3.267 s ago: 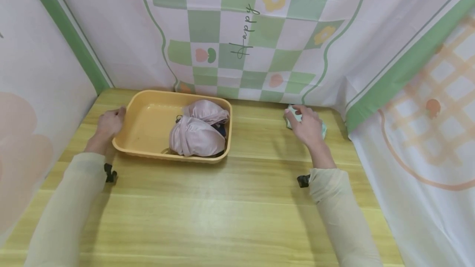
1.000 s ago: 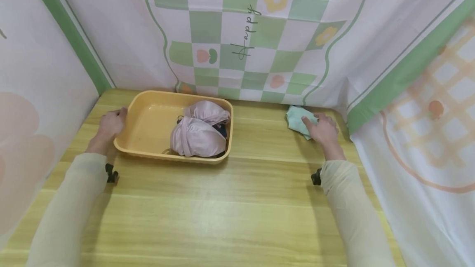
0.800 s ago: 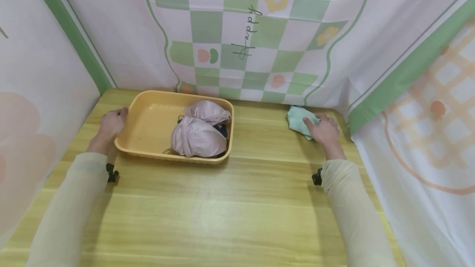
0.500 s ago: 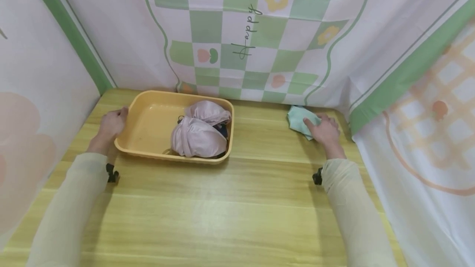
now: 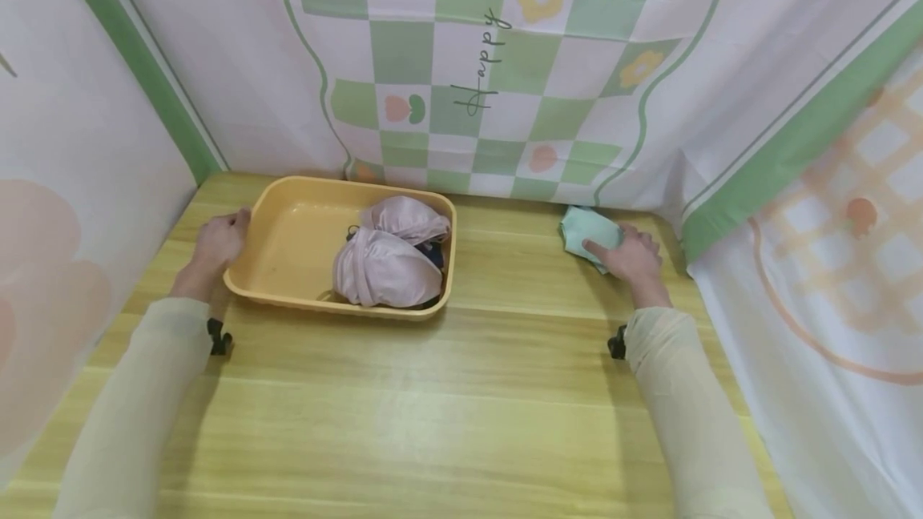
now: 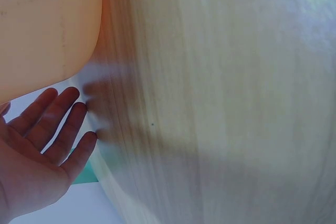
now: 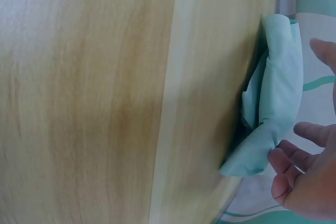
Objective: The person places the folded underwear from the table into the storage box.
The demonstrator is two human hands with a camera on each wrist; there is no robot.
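In the head view a yellow plastic tray (image 5: 288, 263) stands at the back left of the table. A pale pink satin bra (image 5: 389, 267) with rounded cups lies in its right half, over something dark that is mostly hidden. My left hand (image 5: 219, 245) is at the tray's left end; the left wrist view shows its fingers (image 6: 63, 129) loosely extended beside the tray's corner. At the back right lies a folded mint-green cloth (image 5: 587, 232). My right hand (image 5: 633, 259) is at its right side, thumb spread, and in the right wrist view a fingertip meets the lower part of the cloth (image 7: 278, 82).
The wood-grain table (image 5: 404, 423) reaches from the tray towards the viewer. A printed checkered curtain (image 5: 476, 62) hangs right behind the tray and cloth. White fabric walls (image 5: 79, 102) close in both sides. Black wrist mounts (image 5: 219, 337) sit at both sleeves.
Since the oldest frame my right hand has shifted right, off the middle of the mint-green cloth, so more of it shows. In the last second its thumb dropped slightly. Left hand and tray stay put.
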